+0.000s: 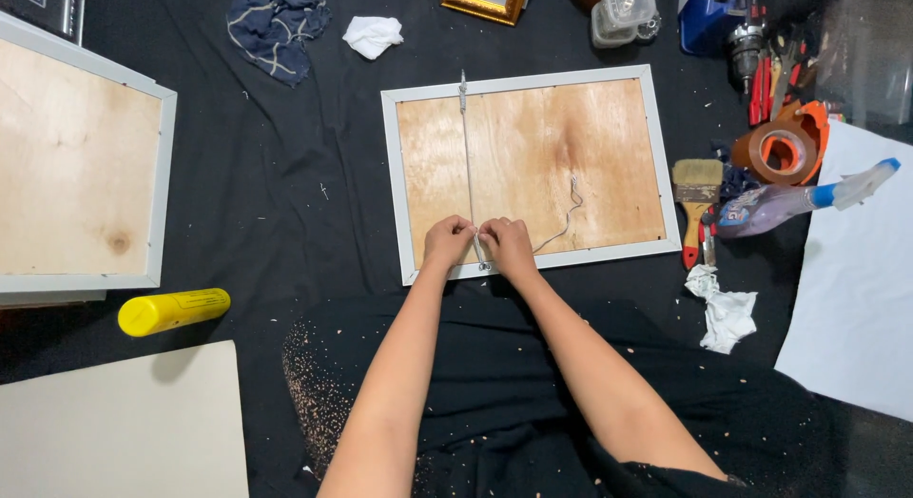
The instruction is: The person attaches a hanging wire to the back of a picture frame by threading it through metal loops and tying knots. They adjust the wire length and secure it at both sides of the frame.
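- While both hands meet at the near edge of a white picture frame [531, 165] (lying face down on black cloth [285, 194]), left hand [448, 241] and right hand [507, 245] pinch a thin wire [467, 156], fingers closed on it.
- The wire runs toward the frame's far edge.

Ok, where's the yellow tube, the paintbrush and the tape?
Yellow tube [174, 311], head view, middle of its body.
Paintbrush [697, 172], head view, on the bristles.
Tape [782, 152], head view, on the brown roll's side.
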